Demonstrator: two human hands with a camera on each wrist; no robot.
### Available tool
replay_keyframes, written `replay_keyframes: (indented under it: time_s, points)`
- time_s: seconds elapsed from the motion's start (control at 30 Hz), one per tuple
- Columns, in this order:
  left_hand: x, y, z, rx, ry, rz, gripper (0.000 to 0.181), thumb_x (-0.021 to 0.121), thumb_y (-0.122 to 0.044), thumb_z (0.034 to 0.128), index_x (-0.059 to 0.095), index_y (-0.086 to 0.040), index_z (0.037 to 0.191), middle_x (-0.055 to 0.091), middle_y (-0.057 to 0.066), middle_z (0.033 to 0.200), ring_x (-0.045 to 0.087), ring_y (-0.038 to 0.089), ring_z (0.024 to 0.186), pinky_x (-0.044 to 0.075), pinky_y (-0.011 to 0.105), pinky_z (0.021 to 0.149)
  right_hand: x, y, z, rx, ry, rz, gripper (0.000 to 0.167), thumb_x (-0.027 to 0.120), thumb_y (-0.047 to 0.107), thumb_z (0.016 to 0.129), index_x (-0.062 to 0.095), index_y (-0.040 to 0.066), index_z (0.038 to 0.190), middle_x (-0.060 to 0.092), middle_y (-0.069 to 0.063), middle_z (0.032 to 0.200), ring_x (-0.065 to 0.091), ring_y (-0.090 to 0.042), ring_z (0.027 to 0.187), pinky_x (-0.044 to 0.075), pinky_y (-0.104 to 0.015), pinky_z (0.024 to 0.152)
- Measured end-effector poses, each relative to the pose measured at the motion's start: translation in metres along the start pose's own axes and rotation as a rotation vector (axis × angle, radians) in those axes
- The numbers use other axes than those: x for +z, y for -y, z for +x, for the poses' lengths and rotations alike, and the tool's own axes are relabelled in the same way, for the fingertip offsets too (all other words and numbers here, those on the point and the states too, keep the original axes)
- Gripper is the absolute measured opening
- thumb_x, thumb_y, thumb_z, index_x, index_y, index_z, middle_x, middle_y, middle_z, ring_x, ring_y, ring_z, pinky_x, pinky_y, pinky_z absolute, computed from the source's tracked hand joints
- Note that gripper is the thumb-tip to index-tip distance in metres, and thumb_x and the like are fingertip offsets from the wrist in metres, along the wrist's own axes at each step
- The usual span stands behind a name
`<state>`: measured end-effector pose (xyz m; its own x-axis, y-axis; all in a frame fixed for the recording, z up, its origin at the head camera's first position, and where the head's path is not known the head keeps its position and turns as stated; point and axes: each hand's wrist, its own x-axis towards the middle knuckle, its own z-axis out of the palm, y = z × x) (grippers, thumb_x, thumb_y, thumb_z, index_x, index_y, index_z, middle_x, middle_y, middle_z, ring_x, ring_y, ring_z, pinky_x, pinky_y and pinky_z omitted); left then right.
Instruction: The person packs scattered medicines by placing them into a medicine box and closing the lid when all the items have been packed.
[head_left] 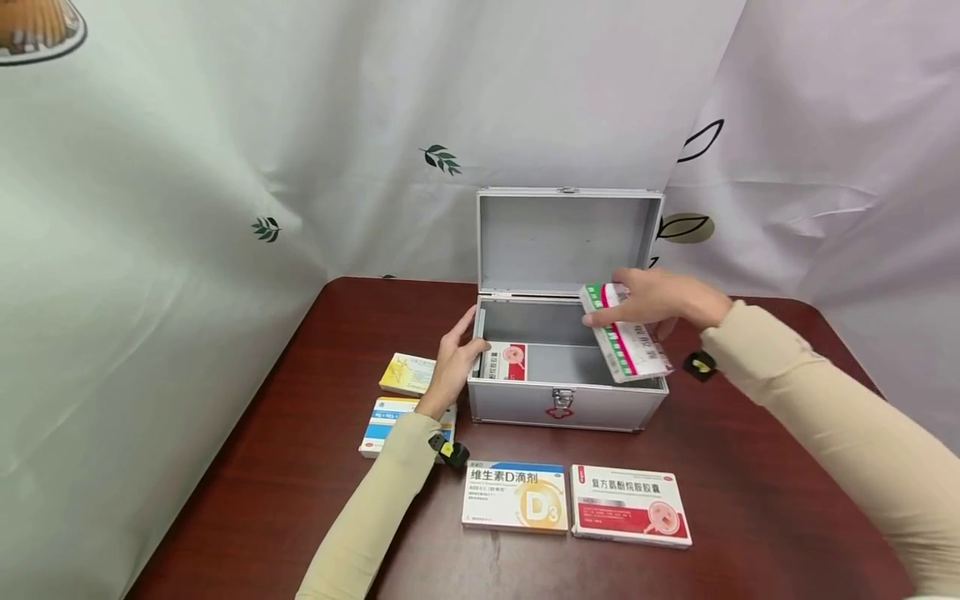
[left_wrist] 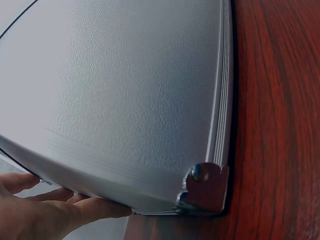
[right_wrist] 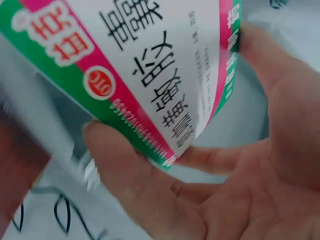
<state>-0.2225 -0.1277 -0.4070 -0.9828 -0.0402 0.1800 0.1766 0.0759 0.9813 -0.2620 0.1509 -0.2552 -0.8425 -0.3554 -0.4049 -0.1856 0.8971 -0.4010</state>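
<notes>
A silver metal case [head_left: 525,406] stands on the table with its lid [head_left: 570,242] raised. My left hand [head_left: 452,364] holds the case's left wall, thumb at the rim and fingers along the outside; those fingers also touch the wall in the left wrist view. Over the right half of the case, my right hand [head_left: 652,298] grips a white, green and pink medicine box [head_left: 622,337], which is tilted. The right wrist view shows that medicine box [right_wrist: 155,75] between thumb and fingers. Inside the case, at the left, is a red and white medicine box [head_left: 506,362].
In front of the case lie a vitamin D medicine box [head_left: 513,497] and another red and white medicine box [head_left: 630,505]. To its left lie a yellow and white box [head_left: 407,372] and a blue and white box [head_left: 386,421], partly behind the left arm. Curtains hang behind the table [head_left: 330,333].
</notes>
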Motion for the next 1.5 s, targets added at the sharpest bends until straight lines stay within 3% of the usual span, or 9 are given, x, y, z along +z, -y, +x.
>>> replay_keyframes:
  time_s: [0.2,0.37,0.63,0.8,0.93,1.03,1.37,1.5]
  points:
    - [0.001,-0.001,0.0,0.0,0.003,-0.013,0.065,0.053,-0.001,0.08,0.037,-0.017,0.141,0.043,0.002,0.14,0.041,0.019,0.122,0.032,0.038,0.102,0.02,0.024,0.031,0.068,0.106,0.017,0.083,0.065,0.062,0.072,0.039,0.002,0.123,0.06,-0.014,0.086,0.064,-0.023,0.062,0.053,-0.035,0.056]
    - [0.003,-0.001,-0.001,0.006,0.003,-0.03,0.065,0.053,0.001,0.0796,0.038,-0.016,0.141,0.044,0.004,0.139,0.042,0.02,0.121,0.033,0.038,0.102,0.027,0.037,0.045,0.112,0.187,0.003,0.073,0.062,0.063,0.074,0.049,0.001,0.11,0.06,-0.013,0.088,0.065,-0.023,0.064,0.054,-0.034,0.058]
    - [0.0,-0.001,0.0,-0.008,-0.005,-0.031,0.065,0.053,0.001,0.0796,0.038,-0.016,0.141,0.045,0.002,0.138,0.044,0.019,0.121,0.034,0.035,0.101,0.037,0.049,0.056,0.177,0.152,-0.084,0.061,0.059,0.062,0.077,0.054,0.004,0.093,0.063,-0.012,0.079,0.066,-0.025,0.059,0.054,-0.034,0.058]
    - [-0.002,-0.011,-0.003,-0.017,0.024,-0.051,0.064,0.052,0.006,0.0815,0.035,-0.01,0.142,0.041,0.01,0.14,0.041,0.024,0.124,0.031,0.039,0.103,0.053,0.045,0.067,0.217,0.165,-0.107,0.066,0.061,0.057,0.078,0.053,-0.002,0.106,0.063,-0.016,0.086,0.066,-0.029,0.07,0.054,-0.036,0.062]
    - [-0.002,-0.025,-0.009,-0.011,0.036,-0.024,0.064,0.051,0.006,0.0812,0.033,-0.005,0.142,0.039,0.014,0.141,0.039,0.024,0.125,0.03,0.04,0.104,0.066,0.046,0.075,0.187,0.159,-0.264,0.082,0.06,0.059,0.078,0.047,-0.006,0.126,0.057,-0.023,0.111,0.059,-0.033,0.097,0.049,-0.044,0.082]
    - [0.0,-0.031,-0.012,0.0,0.034,-0.007,0.065,0.05,0.004,0.0802,0.031,-0.003,0.142,0.038,0.015,0.142,0.039,0.024,0.125,0.031,0.039,0.103,0.072,0.048,0.08,0.159,0.155,-0.368,0.086,0.058,0.061,0.077,0.046,-0.006,0.129,0.053,-0.023,0.121,0.052,-0.033,0.11,0.041,-0.046,0.093]
    - [-0.001,-0.031,-0.013,0.005,0.046,-0.018,0.064,0.049,0.006,0.081,0.03,-0.002,0.142,0.036,0.016,0.142,0.038,0.027,0.126,0.031,0.04,0.103,0.086,0.052,0.097,0.127,0.206,-0.331,0.085,0.059,0.062,0.076,0.048,-0.006,0.126,0.053,-0.019,0.121,0.051,-0.029,0.11,0.04,-0.04,0.094]
    - [-0.001,-0.031,-0.013,0.008,0.055,-0.016,0.065,0.049,0.004,0.0811,0.03,-0.002,0.142,0.036,0.016,0.143,0.038,0.029,0.126,0.032,0.039,0.102,0.091,0.05,0.1,0.138,0.211,-0.288,0.087,0.059,0.061,0.076,0.046,-0.007,0.128,0.051,-0.021,0.124,0.052,-0.03,0.108,0.046,-0.04,0.087]
